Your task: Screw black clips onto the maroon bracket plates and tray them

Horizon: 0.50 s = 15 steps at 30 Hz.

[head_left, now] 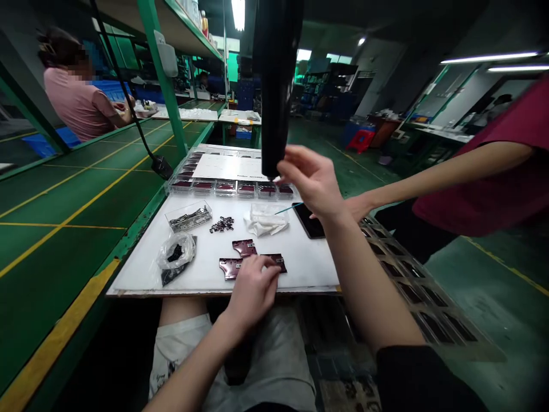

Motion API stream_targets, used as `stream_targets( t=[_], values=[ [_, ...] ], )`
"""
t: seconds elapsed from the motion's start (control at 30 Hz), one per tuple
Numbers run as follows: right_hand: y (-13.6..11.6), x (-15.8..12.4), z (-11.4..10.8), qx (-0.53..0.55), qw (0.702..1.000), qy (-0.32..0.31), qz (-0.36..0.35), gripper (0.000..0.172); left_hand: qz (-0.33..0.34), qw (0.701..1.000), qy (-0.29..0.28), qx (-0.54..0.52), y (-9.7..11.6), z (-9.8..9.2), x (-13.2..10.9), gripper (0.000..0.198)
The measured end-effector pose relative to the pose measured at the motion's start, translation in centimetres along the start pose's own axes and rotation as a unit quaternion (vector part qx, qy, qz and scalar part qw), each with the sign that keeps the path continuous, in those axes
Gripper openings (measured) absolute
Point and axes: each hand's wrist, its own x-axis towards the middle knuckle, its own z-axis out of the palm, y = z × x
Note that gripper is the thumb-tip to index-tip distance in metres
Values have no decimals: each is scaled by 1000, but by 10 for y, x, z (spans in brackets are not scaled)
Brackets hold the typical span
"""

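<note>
My left hand point(253, 289) rests at the table's front edge, its fingers curled onto a dark maroon metal panel point(229, 268); part of the panel is hidden under the hand. Just behind it lies another maroon piece point(244, 247). My right hand point(315, 177) is raised, thumb and fingers pinched together at the lower end of a black electric screwdriver point(277, 103) that hangs upright. Whatever is between those fingertips is too small to make out. Small dark metal parts point(222, 224) lie in a loose pile past the panels.
A clear box of parts point(189, 217), a plastic bag point(176, 250), white cloth point(266, 220), thin teal stick point(289, 209) and dark tablet point(311, 220) lie on the white table. Clear trays point(225, 187) stand behind. A co-worker's hand point(358, 206) reaches in from the right. Another person point(81, 91) sits left.
</note>
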Motion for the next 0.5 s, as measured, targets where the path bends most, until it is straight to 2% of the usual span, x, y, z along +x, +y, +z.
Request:
stream_targets(
  t=[0.07, 0.13, 0.17, 0.2, 0.3, 0.37, 0.43, 0.5],
  values=[
    [21, -30, -4, -111, 990, -76, 50, 31, 40, 998, -30, -42, 4, -7, -27, 26],
    [45, -68, -8, -207, 945, -219, 127, 34, 54, 995, -55, -66, 3, -15, -52, 26],
    [56, -87, -10, -244, 918, -271, 156, 40, 44, 995, -51, -73, 0, -20, -62, 26],
    [64, -105, -11, -273, 899, -292, 180, 42, 26, 996, -32, -77, -4, -25, -70, 27],
    [78, -140, -14, -293, 882, -284, 235, 41, -44, 997, 53, -36, -21, -42, -74, 29],
    [78, -145, -16, -283, 881, -281, 256, 40, -95, 992, 74, 33, -36, -51, -62, 34],
    [74, -139, -17, -265, 877, -296, 271, 36, -148, 984, 44, 88, -50, -56, -45, 41],
    [71, -128, -14, -218, 881, -308, 286, 27, -184, 978, -4, 94, -62, -58, -30, 41]
  ],
)
